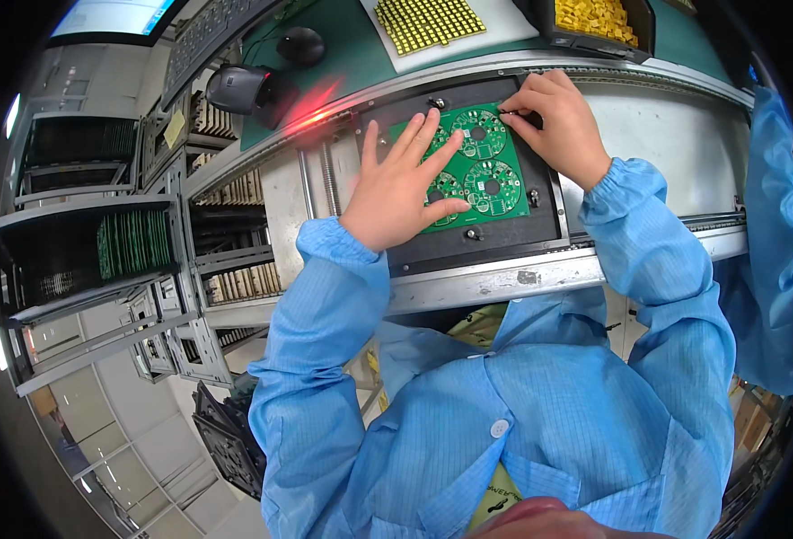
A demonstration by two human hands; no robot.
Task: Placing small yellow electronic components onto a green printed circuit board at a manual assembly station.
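Observation:
A green circuit board (511, 199) with several round component patterns lies in a black square fixture (540, 235). Across its left part my left hand (401, 184) is spread flat, fingers apart, covering some of the round patterns. My right hand (560, 126) is at the board's far right corner, with thumb and fingertips pinched together at the fixture's edge. What sits between those fingertips is small, dark and mostly hidden. Small metal fasteners (474, 234) stand along the fixture's sides, just outside the board.
The fixture rests on a metal conveyor rail (504, 277). Beyond are a scanner (239, 88) casting red light, a mouse (300, 46), a keyboard (212, 40), a sheet of yellow pieces (428, 22) and a black bin (585, 40) of yellow parts. A rack (91, 211) holding green boards stands left.

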